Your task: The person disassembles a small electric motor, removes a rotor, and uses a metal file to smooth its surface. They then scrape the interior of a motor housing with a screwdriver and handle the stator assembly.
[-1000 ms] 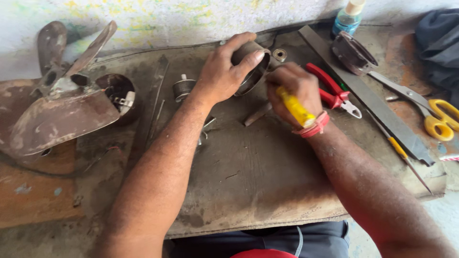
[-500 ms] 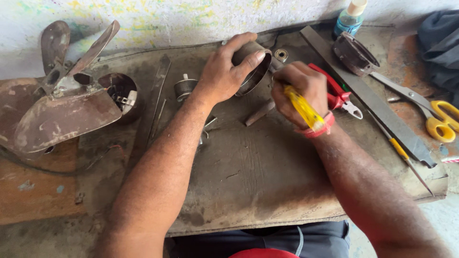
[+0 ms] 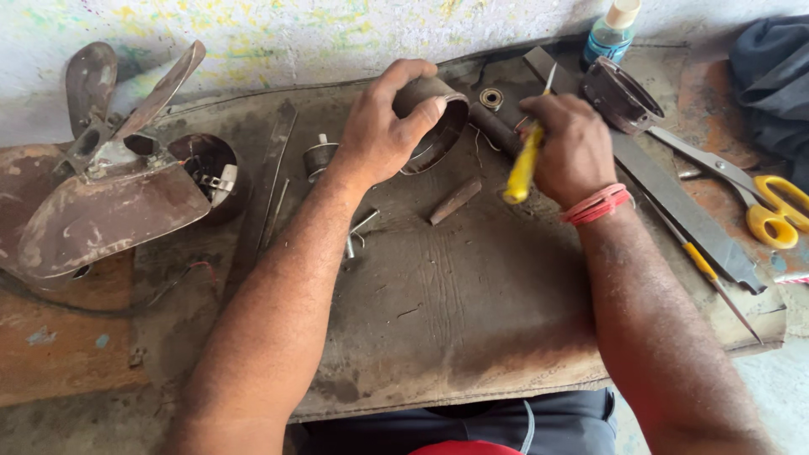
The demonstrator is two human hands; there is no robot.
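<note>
Head: L hand (image 3: pixel 381 135) grips housing (image 3: pixel 438 118), R hand (image 3: pixel 566 147) screwdriver (image 3: pixel 524 160).

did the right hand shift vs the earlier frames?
Yes. The right hand with the yellow-handled screwdriver has risen toward the wall, nearer the small bearing; the red-handled pliers it lay beside are now hidden.

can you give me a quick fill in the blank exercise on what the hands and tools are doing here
1. The left hand grips a dark round metal ____.
2. The right hand holds a screwdriver with a ____ handle.
3. The scissors with yellow handles lie to the person's ____.
4. The right wrist wears a ____ band.

Missing words: housing; yellow; right; red
</note>
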